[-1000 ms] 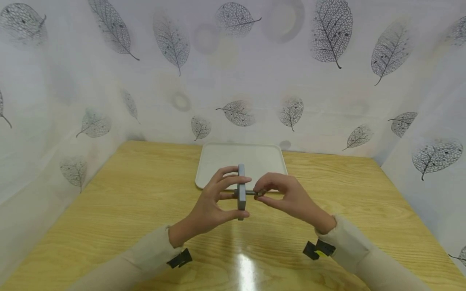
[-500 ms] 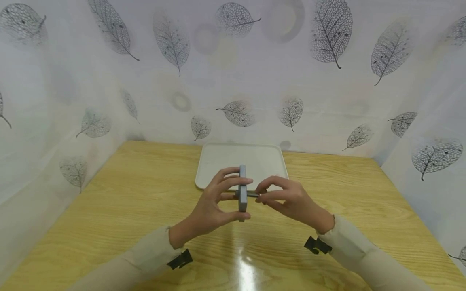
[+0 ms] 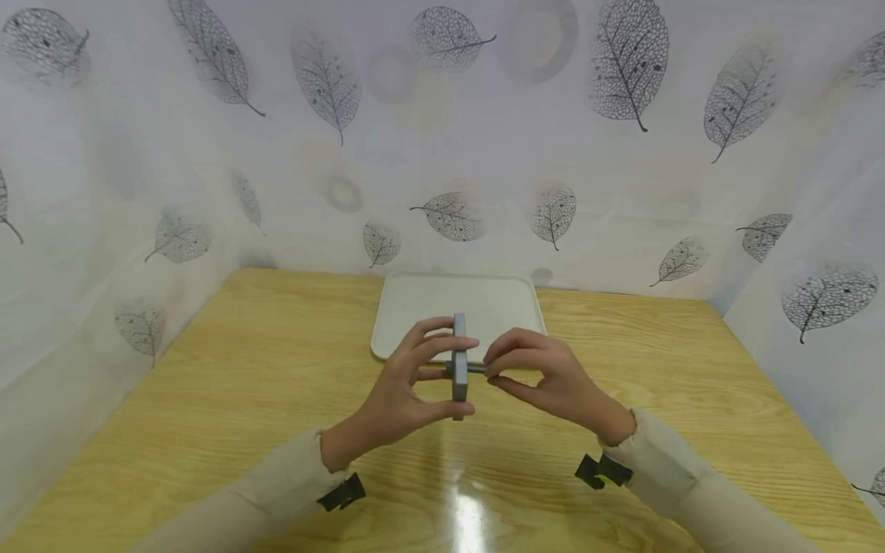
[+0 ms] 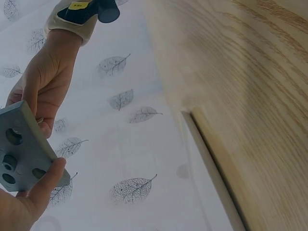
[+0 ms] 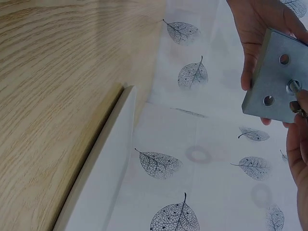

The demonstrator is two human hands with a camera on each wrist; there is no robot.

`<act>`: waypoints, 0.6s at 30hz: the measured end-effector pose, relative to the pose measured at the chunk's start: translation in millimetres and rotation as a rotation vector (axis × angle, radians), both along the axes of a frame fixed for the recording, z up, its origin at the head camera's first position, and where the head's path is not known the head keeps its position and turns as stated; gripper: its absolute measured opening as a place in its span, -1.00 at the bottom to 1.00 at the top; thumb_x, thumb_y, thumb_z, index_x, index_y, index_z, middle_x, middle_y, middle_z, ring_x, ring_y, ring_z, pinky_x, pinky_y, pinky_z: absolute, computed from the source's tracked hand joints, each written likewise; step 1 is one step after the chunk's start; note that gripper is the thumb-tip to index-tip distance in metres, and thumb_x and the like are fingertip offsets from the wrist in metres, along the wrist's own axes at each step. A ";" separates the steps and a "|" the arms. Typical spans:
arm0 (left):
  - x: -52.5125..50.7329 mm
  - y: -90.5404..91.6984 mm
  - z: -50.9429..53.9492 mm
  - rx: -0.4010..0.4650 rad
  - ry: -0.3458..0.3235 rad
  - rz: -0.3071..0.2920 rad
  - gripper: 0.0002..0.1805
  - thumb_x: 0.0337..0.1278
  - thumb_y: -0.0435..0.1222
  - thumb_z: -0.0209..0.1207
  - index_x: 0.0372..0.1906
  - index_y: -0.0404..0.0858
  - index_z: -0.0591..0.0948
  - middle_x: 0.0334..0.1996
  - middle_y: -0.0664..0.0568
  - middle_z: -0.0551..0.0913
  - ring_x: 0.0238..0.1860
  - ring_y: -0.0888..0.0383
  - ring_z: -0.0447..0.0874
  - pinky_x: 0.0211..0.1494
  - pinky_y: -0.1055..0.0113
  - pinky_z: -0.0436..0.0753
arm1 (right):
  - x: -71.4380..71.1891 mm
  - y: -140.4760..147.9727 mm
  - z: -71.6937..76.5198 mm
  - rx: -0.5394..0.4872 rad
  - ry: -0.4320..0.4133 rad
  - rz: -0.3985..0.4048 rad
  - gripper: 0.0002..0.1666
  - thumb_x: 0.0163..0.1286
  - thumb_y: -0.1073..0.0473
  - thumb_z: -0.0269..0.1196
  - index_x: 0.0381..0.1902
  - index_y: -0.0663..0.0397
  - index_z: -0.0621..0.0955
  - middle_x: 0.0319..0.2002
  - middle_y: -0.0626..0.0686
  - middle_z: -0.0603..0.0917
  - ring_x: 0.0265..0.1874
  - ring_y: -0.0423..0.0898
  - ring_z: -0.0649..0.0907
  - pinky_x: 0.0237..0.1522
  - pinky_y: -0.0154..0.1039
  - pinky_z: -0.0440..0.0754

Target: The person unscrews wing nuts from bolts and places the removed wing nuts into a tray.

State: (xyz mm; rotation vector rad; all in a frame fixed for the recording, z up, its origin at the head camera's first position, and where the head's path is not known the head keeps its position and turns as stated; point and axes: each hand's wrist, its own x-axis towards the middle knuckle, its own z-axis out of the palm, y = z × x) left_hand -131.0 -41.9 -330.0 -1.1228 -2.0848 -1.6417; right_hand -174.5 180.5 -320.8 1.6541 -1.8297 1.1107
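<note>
My left hand [image 3: 399,393] grips a grey metal plate [image 3: 460,384] by its edges and holds it upright above the table. Several round holes pierce the plate, as the left wrist view shows. Through one of them runs a bolt [image 3: 476,369]; its socket head [image 4: 9,162] sits on the plate's left face. On the other face, the threaded shank [image 5: 294,87] sticks out. Fingers and thumb of my right hand [image 3: 542,370] pinch around the shank's free end. A small brass-coloured piece [image 5: 295,107] shows at those fingertips, partly hidden, its kind unclear.
Behind the hands, a white rectangular tray [image 3: 456,296] lies at the back of the wooden table [image 3: 297,330]. A white leaf-print cloth [image 3: 442,153] hangs around the back and sides. Dark straps with wrist cameras sit at both cuffs.
The right fingers shift their grip at the bolt's end, spreading half a second ago and drawn together now. Plate and left hand stay almost still.
</note>
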 end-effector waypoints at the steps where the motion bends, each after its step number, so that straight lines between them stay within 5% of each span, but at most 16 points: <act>1: 0.1 -0.1 0.1 -0.001 -0.003 0.002 -0.34 -0.16 -0.31 0.42 0.18 -0.17 0.47 0.25 -0.17 0.26 0.01 -0.01 0.55 -0.10 0.33 0.73 | 0.0 -0.6 0.5 -0.013 0.013 0.002 -0.89 0.31 0.22 0.22 -0.30 0.16 0.64 -0.27 0.10 0.61 -0.26 -0.12 0.60 -0.15 -0.44 0.63; 6: 0.0 -0.9 0.1 -0.004 -0.012 0.007 -0.34 -0.15 -0.29 0.41 0.18 -0.18 0.47 0.25 -0.17 0.25 0.02 -0.03 0.54 -0.10 0.31 0.73 | 0.3 -0.7 2.1 -0.032 0.030 -0.016 -0.88 0.30 0.22 0.23 -0.28 0.18 0.63 -0.28 0.10 0.61 -0.27 -0.12 0.60 -0.18 -0.43 0.63; 12: -0.5 -2.0 -0.3 -0.010 -0.021 0.014 -0.33 -0.15 -0.29 0.41 0.19 -0.18 0.46 0.26 -0.17 0.25 0.03 -0.07 0.53 -0.08 0.30 0.73 | 2.8 5.9 3.1 0.033 -0.057 -0.127 -0.79 0.25 0.14 0.28 -0.25 0.18 0.60 -0.19 0.11 0.59 -0.32 -0.18 0.59 -0.28 -0.51 0.62; 18: -1.4 -2.9 -1.5 -0.012 -0.038 0.019 -0.33 -0.16 -0.30 0.42 0.19 -0.18 0.47 0.25 -0.17 0.25 0.01 -0.07 0.54 -0.08 0.30 0.73 | 3.8 8.5 5.5 0.074 -0.060 -0.210 -0.70 -0.04 0.39 0.45 -0.32 0.12 0.62 -0.17 0.14 0.61 -0.37 -0.16 0.62 -0.27 -0.54 0.61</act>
